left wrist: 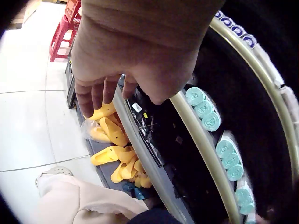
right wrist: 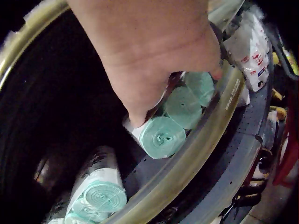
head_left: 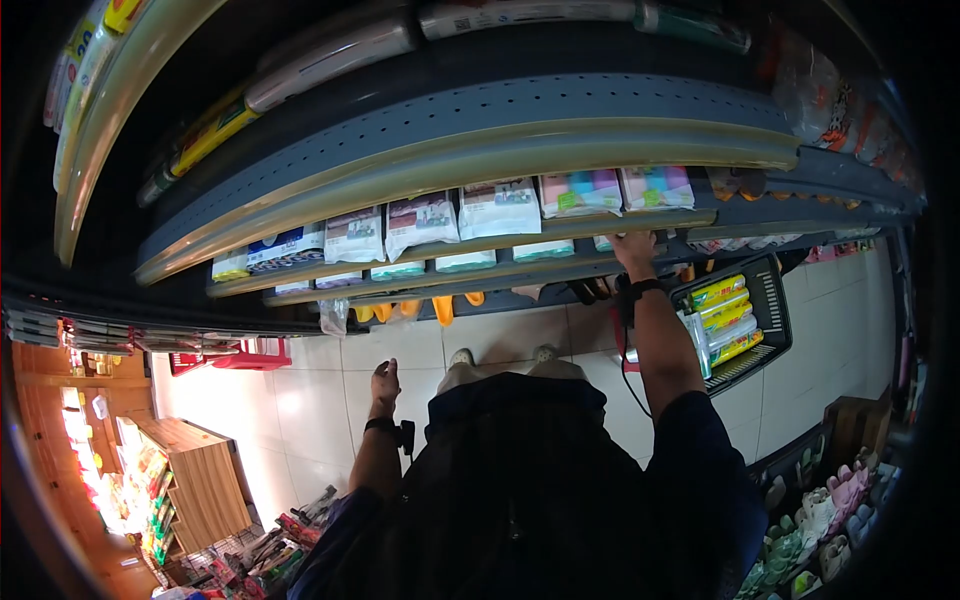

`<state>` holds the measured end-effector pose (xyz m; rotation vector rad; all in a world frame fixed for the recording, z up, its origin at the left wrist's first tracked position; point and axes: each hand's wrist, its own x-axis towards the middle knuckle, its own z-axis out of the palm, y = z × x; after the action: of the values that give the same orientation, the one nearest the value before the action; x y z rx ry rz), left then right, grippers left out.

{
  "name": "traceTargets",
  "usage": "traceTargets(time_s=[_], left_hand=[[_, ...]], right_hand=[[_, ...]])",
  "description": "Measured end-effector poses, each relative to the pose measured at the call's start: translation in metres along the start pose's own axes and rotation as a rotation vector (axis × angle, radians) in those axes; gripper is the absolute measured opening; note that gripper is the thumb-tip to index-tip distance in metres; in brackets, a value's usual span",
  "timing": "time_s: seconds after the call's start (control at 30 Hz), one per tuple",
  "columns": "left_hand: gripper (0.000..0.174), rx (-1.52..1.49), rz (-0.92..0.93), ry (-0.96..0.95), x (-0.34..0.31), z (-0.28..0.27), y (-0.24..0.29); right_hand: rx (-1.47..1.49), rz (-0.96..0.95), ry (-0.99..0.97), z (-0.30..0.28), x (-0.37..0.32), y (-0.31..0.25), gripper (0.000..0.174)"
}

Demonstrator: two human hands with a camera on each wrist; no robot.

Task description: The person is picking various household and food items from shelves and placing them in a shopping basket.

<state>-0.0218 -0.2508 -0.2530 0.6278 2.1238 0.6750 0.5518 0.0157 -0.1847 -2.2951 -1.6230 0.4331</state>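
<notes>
My right hand point(head_left: 635, 252) reaches to a lower shelf at the right of the head view. In the right wrist view, it spans a clear-wrapped pack of mint-green bag rolls point(right wrist: 162, 137), thumb on one side and fingers on the other. The pack sits at the shelf's edge strip point(right wrist: 196, 149), roll ends facing out. Beside it on the same shelf lies another pack of green rolls point(right wrist: 105, 198). My left hand point(head_left: 385, 382) hangs in the air before the shelves, holding nothing, its fingers loosely bent. Yellow slippers point(left wrist: 112, 130) show beyond its fingers in the left wrist view.
A black basket point(head_left: 783, 320) with several yellow-wrapped packs point(head_left: 722, 292) stands right of my right forearm. White-wrapped packs point(head_left: 500, 208) line the shelf above. A red stool point(left wrist: 60, 39) stands on the tiled floor. Slippers point(head_left: 800, 530) fill a rack behind at the right.
</notes>
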Motion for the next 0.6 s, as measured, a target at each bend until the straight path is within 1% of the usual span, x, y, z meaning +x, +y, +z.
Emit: traceTargets(time_s=[0.1, 0.17, 0.2, 0.27, 0.3, 0.37, 0.4, 0.47, 0.5, 0.57, 0.6], left_hand=[[0.060, 0.004, -0.033, -0.006, -0.013, 0.006, 0.001], [0.059, 0.002, -0.060, -0.021, -0.020, 0.010, 0.001], [0.059, 0.002, -0.062, -0.017, -0.024, 0.013, 0.002], [0.058, -0.012, -0.079, -0.010, -0.032, 0.017, 0.006], [0.058, -0.012, -0.081, -0.006, -0.035, 0.019, 0.008], [0.058, -0.034, -0.058, -0.018, -0.036, 0.022, 0.007], [0.058, -0.034, -0.059, -0.014, -0.037, 0.022, 0.005], [0.059, -0.030, -0.011, -0.045, -0.048, 0.027, 0.013], [0.059, -0.056, -0.003, -0.038, -0.056, 0.030, 0.017], [0.058, -0.064, -0.013, -0.048, -0.058, 0.032, 0.015], [0.057, -0.071, -0.023, -0.058, -0.058, 0.032, 0.013]], right_hand=[[0.025, 0.016, 0.013, 0.007, -0.010, -0.009, 0.073], [0.012, 0.094, 0.049, 0.006, -0.019, -0.023, 0.075], [0.013, 0.092, 0.047, 0.002, -0.021, -0.028, 0.075], [0.018, 0.123, -0.041, -0.003, -0.023, -0.033, 0.078], [0.020, 0.121, -0.043, -0.004, -0.025, -0.034, 0.078], [0.033, 0.084, 0.043, -0.001, -0.026, -0.033, 0.079], [0.035, 0.082, 0.040, 0.000, -0.029, -0.031, 0.079], [0.034, -0.023, 0.197, 0.001, -0.040, -0.020, 0.079], [0.034, -0.024, 0.197, 0.000, -0.045, -0.014, 0.079], [0.120, -0.264, 0.394, -0.002, -0.060, -0.003, 0.073], [0.120, -0.265, 0.394, -0.004, -0.068, 0.001, 0.073]])
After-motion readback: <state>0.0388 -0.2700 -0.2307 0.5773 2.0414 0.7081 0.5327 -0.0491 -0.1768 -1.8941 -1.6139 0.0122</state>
